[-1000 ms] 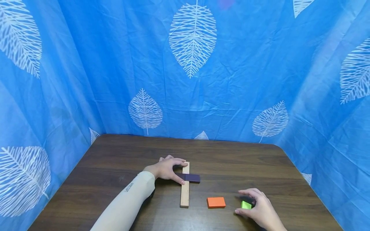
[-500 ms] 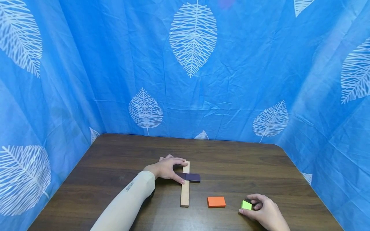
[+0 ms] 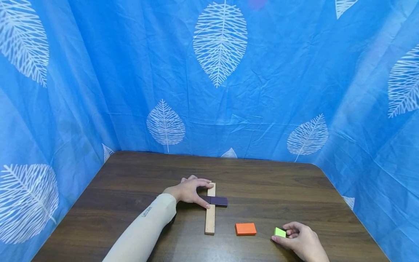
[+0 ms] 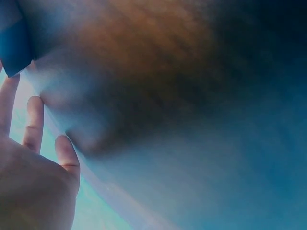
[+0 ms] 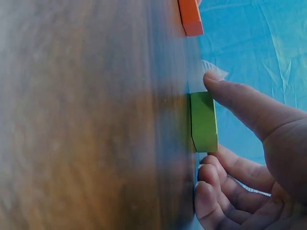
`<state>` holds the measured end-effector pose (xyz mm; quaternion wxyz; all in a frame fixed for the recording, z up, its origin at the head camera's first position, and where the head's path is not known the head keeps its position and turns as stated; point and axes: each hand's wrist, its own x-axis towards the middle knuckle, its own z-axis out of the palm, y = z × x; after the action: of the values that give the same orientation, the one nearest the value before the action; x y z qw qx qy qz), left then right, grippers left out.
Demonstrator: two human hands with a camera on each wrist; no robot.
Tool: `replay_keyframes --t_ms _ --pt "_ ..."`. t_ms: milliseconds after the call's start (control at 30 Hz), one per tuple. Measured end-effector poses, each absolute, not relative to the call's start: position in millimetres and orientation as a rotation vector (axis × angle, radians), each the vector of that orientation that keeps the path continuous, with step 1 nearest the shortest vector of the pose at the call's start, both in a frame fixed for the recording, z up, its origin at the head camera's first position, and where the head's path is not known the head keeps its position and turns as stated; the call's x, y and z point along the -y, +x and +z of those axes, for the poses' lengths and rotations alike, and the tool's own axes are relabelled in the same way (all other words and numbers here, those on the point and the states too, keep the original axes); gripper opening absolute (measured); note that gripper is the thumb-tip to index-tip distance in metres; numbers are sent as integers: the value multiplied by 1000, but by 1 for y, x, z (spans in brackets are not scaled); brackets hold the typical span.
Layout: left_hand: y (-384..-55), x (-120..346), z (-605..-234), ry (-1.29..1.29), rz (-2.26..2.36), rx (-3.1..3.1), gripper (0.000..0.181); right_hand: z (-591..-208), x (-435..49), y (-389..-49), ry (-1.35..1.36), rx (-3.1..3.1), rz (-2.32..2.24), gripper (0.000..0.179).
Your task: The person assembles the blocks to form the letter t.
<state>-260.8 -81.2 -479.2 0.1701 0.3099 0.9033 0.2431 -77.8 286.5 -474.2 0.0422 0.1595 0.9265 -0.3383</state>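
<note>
In the head view my left hand (image 3: pixel 188 191) spans a dark purple flat block (image 3: pixel 218 202). Its thumb and forefinger tips touch the pale wooden strip (image 3: pixel 210 220), which the purple piece crosses. Part of that purple piece is hidden under the hand. The left wrist view shows several fingers of this hand and a dark block (image 4: pixel 15 45) at the top left. At the right, my right hand (image 3: pixel 304 240) pinches a small lime-green block (image 3: pixel 279 233) between thumb and fingers. This green block stands at the tabletop in the right wrist view.
An orange rectangular block (image 3: pixel 245 229) lies between the wooden strip and the green block. All of them are on a dark wood table (image 3: pixel 262 182). Blue curtains (image 3: pixel 262 72) with white leaf prints enclose the table at the back and sides.
The right hand's fingers have come in from a wide spread around the green block to pinch it. The left hand, strip and orange block stay in place.
</note>
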Motion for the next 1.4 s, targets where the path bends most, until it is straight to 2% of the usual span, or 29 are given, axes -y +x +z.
replay_keyframes --t_ms 500,900,1400 --pt "-260 81 -478 861 724 -2566 80 -476 -284 -75 444 -2919 -1020 48" --pt "-260 80 -478 869 698 -2572 81 -470 -279 -73 409 -2904 -1282 53" --pt "-260 81 -479 862 715 -2568 81 -469 -260 -70 302 -2888 -1616 39"
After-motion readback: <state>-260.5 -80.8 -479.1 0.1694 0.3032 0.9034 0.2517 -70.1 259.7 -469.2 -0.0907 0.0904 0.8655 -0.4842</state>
